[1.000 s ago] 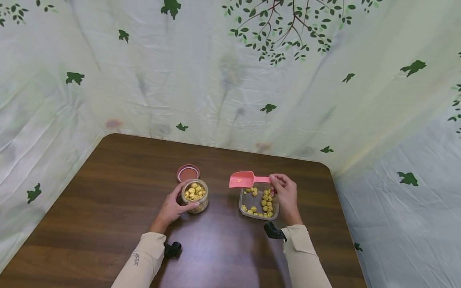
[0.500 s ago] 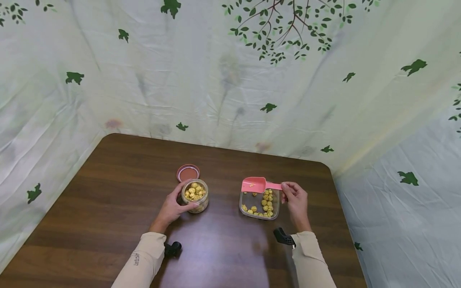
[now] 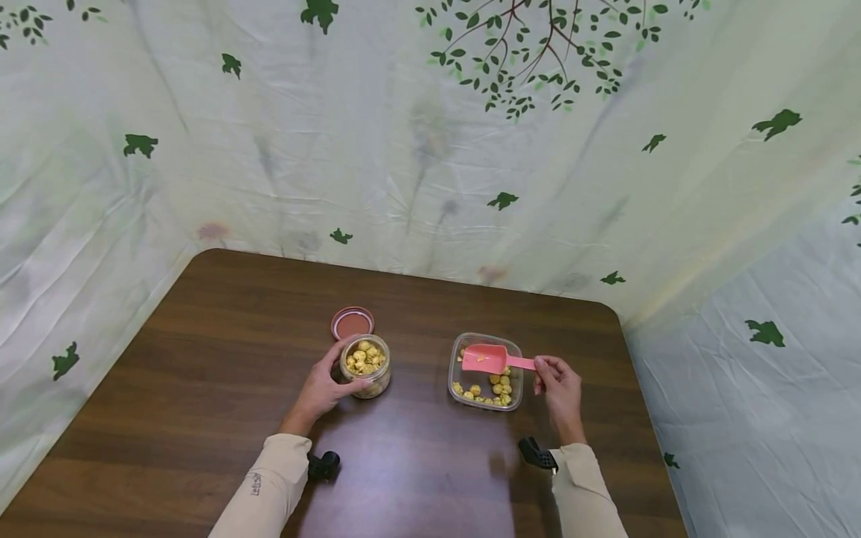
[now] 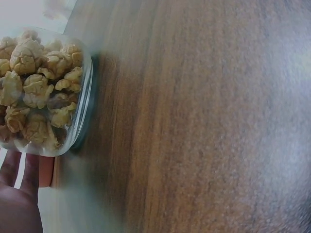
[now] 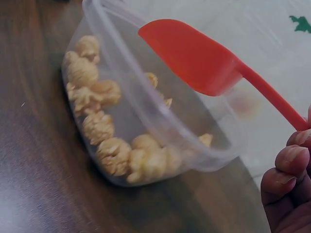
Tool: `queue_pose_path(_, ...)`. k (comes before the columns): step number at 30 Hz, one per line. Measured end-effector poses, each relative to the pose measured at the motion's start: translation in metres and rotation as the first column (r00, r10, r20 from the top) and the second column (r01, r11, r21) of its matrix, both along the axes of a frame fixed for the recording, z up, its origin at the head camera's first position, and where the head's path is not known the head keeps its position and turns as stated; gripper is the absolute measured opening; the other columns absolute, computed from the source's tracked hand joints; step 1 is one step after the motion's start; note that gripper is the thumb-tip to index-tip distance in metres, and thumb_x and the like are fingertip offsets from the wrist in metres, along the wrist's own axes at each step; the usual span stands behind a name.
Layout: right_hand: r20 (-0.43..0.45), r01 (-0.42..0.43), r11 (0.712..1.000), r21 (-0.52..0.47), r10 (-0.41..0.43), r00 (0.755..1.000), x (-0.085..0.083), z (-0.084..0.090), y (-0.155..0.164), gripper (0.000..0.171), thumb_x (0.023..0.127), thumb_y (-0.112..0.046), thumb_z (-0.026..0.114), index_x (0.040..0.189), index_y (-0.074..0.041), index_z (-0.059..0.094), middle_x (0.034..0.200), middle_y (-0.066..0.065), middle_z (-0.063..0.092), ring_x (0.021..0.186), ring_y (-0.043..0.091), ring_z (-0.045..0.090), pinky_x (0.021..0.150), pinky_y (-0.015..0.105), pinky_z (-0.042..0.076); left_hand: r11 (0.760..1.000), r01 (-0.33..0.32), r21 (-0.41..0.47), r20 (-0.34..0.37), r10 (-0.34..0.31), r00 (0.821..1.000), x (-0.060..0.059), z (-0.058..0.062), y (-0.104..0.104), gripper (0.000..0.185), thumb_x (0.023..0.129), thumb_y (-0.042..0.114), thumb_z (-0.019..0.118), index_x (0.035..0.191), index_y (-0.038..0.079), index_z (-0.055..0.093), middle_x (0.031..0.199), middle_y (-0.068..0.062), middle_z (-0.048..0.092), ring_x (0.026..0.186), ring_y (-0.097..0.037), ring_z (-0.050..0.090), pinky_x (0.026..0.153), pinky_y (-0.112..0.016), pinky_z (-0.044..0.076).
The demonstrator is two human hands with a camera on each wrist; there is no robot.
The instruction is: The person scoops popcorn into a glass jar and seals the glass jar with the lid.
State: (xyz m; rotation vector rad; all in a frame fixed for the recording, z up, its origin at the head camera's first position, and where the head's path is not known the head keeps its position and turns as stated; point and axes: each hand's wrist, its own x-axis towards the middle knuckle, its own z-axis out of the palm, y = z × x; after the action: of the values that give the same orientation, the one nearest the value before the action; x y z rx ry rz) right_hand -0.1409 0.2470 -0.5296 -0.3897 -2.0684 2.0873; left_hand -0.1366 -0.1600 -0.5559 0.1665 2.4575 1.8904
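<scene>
Scoop, pink, held by its handle in right hand, fingers pinched round the handle end; bowl of scoop hangs over clear tub just left of that hand. Tub holds yellow popcorn pieces, mostly along its near and right sides. Left hand wraps round glass jar, nearly full of the same popcorn. Hands well apart. Pink lid lies just beyond the jar. All on dark wood table
</scene>
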Motion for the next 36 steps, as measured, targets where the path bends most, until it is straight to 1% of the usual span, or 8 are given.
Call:
queue_pose_path(5,0.021,0.014,1.0,0.0,-0.014,1.0,0.002,-0.012,0.001,0.022,0.095,-0.01,0.059,0.1,0.011,0.057,0.061,-0.002,0.053,0.049,0.008,0.047,0.045,0.019,0.041,1.0,-0.001,-0.001,0.015,0.001,1.0,0.001,0.005,0.001,0.083,0.073,0.011,0.085,0.144,0.017,0.042,0.14,-0.017,0.049,0.128,-0.032,0.042,0.106,-0.052,0.028)
queue_pose_path(10,0.044,0.007,1.0,0.009,-0.007,0.999,0.004,-0.019,0.0,0.021,0.096,-0.014,0.059,0.101,0.007,0.058,0.063,-0.002,0.054,0.052,0.009,0.047,0.046,0.02,0.041,1.0,0.017,-0.008,0.015,-0.017,1.0,0.007,0.026,0.005,0.082,0.074,0.007,0.083,0.144,0.008,0.041,0.14,-0.022,0.047,0.127,-0.036,0.041,0.105,-0.054,0.029)
queue_pose_path(12,0.055,0.008,1.0,0.01,-0.009,0.998,0.005,-0.021,-0.002,0.02,0.096,-0.014,0.059,0.1,0.005,0.058,0.064,-0.002,0.054,0.052,0.009,0.047,0.046,0.021,0.041,0.999,0.022,-0.024,0.014,-0.022,1.0,0.008,0.031,0.005,0.082,0.074,0.008,0.083,0.144,0.006,0.04,0.139,-0.023,0.047,0.127,-0.036,0.042,0.104,-0.054,0.03)
queue_pose_path(14,0.064,0.01,1.0,0.014,-0.011,0.998,0.006,-0.024,-0.003,0.02,0.096,-0.015,0.059,0.1,0.005,0.058,0.064,-0.002,0.054,0.053,0.009,0.047,0.046,0.021,0.041,0.999,0.023,-0.024,0.019,-0.022,1.0,0.008,0.028,0.005,0.082,0.074,0.007,0.083,0.144,0.006,0.04,0.14,-0.023,0.047,0.127,-0.036,0.041,0.104,-0.055,0.029)
queue_pose_path(20,0.037,0.016,1.0,0.001,-0.016,0.999,0.007,-0.031,-0.007,0.019,0.095,-0.009,0.059,0.099,0.01,0.058,0.061,-0.002,0.053,0.05,0.009,0.046,0.043,0.019,0.04,1.0,0.007,-0.001,0.015,-0.007,1.0,0.001,0.002,0.001,0.084,0.073,0.01,0.084,0.145,0.016,0.041,0.141,-0.017,0.047,0.128,-0.033,0.041,0.105,-0.054,0.029)
queue_pose_path(21,0.03,0.014,1.0,-0.005,-0.014,0.999,0.007,-0.032,-0.008,0.019,0.095,-0.008,0.059,0.098,0.011,0.057,0.061,-0.002,0.053,0.049,0.009,0.046,0.043,0.019,0.04,1.0,0.007,-0.001,0.011,-0.007,1.0,0.001,0.001,0.0,0.084,0.073,0.011,0.085,0.145,0.017,0.041,0.141,-0.016,0.047,0.128,-0.032,0.042,0.105,-0.053,0.029)
queue_pose_path(29,0.013,0.01,1.0,0.003,-0.01,1.0,0.01,-0.034,-0.01,0.023,0.095,-0.008,0.059,0.102,0.014,0.056,0.061,-0.002,0.054,0.049,0.009,0.046,0.043,0.02,0.04,1.0,0.014,0.007,-0.024,-0.014,1.0,0.001,-0.002,0.0,0.084,0.072,0.015,0.086,0.144,0.017,0.042,0.14,-0.017,0.048,0.127,-0.033,0.042,0.104,-0.054,0.03)
queue_pose_path(36,0.031,0.012,0.999,0.052,-0.013,0.999,0.011,-0.035,-0.01,0.023,0.095,-0.012,0.062,0.103,0.01,0.059,0.064,-0.001,0.056,0.051,0.011,0.047,0.044,0.021,0.041,1.0,0.015,0.019,-0.021,-0.015,1.0,0.0,0.0,0.0,0.084,0.072,0.014,0.086,0.144,0.017,0.043,0.139,-0.016,0.049,0.126,-0.032,0.043,0.104,-0.053,0.031)
